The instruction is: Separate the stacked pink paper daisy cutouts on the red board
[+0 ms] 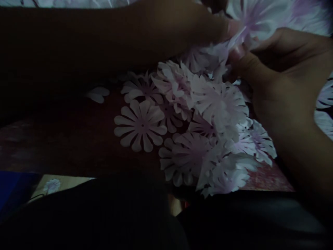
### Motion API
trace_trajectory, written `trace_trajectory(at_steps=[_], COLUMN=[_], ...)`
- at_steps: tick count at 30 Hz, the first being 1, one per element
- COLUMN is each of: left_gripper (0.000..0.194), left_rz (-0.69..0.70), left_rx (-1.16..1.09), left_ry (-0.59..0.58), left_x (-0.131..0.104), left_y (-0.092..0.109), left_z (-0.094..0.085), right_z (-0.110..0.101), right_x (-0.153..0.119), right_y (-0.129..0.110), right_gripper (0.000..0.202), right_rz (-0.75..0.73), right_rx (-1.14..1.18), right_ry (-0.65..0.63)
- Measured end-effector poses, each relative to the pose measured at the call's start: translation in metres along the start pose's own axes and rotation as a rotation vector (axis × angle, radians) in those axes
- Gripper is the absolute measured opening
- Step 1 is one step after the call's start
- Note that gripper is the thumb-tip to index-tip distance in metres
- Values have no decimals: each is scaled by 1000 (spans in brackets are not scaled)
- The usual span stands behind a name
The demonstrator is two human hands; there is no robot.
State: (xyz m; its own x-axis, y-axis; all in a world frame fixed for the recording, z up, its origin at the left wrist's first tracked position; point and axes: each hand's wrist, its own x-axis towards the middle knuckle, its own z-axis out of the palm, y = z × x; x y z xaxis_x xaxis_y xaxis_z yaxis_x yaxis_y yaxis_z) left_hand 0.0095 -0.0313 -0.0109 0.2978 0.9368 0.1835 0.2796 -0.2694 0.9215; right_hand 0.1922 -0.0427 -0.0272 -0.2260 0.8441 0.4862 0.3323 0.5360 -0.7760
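Note:
At the top right, my left hand (208,24) and my right hand (275,66) meet around a white artificial flower (256,21) with a lilac centre. Thumb and fingers of each hand pinch its base, though the fingertips are partly hidden by petals. Below them lies a heap of loose fabric flower petal layers (218,104), white with pinkish-lilac middles. One flat petal layer (142,125) with a small centre hole rests at the heap's left side. The scene is dark, and my left forearm covers much of the upper left.
The reddish surface (65,146) carries the heap. A small white petal piece (98,94) lies left of it. More white flowers (326,93) show at the right edge. On the floor below are a single petal layer (52,185) and a blue object (13,191). My dark-clothed legs (104,215) fill the bottom.

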Motion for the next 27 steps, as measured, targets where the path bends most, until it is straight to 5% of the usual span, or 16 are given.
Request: trace_trajectory(at_steps=[3,9,15,24,27], left_gripper=[55,62,48,39,40], left_rz=[118,222,387,196,197], left_rx=[278,328,380,282,210], left_ry=[-44,3,-186,22,-6], left_x=[1,7,10,14,16], left_y=[1,-6,-11,-11,-10], left_z=[1,-1,-4,-3,-1], right_z=[1,0,-3,0,0], right_x=[-1,-1,-3,0,1], right_y=[0,-1,-3,3,3], right_gripper=[15,24,22,16,12], right_rz=[-11,-2,-40,-78,-80], right_rx=[-16,-150,-215,-60,-37], right_ry=[2,1,-34,-23,-32])
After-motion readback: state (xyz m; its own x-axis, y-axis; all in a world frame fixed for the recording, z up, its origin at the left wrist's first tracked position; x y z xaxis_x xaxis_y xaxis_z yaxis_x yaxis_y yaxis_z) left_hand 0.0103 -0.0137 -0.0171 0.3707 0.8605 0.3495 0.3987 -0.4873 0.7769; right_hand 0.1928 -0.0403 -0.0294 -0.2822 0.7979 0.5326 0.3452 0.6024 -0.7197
